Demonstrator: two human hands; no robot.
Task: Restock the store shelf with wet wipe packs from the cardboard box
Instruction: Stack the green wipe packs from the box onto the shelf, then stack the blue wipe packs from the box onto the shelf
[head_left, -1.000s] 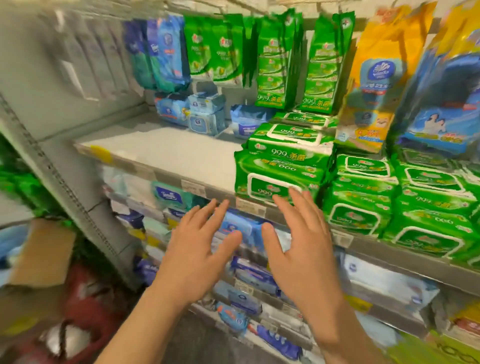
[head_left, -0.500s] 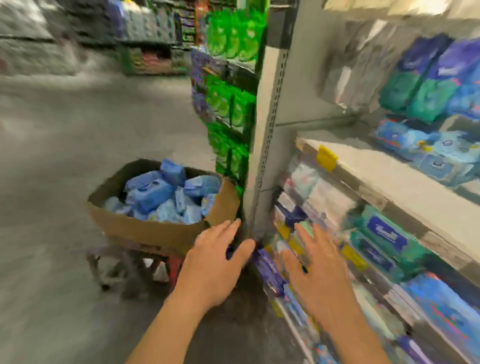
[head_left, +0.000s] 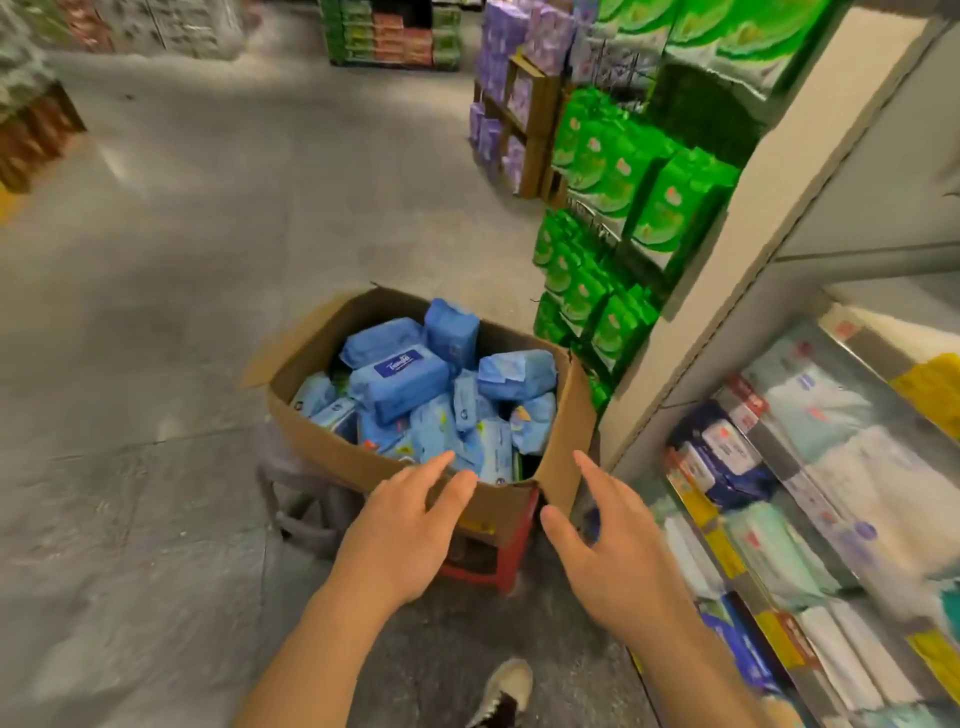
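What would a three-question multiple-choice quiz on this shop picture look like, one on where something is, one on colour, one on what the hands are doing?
1. Where does the cardboard box stand?
A. On a shelf
B. On low stools in the aisle
C. In a trolley

2. What colour are the wet wipe packs in the box?
A. Blue
B. Red
C. Yellow

3. What are the left hand and right hand holding?
A. One pack each
B. The box flaps
C. Nothing

Answers:
1 B: a grey stool and a red stool show under the box, beside the shelf unit.
2 A: every pack visible in the box is blue.
3 C: both hands hover at the box's near edge, fingers spread and empty.
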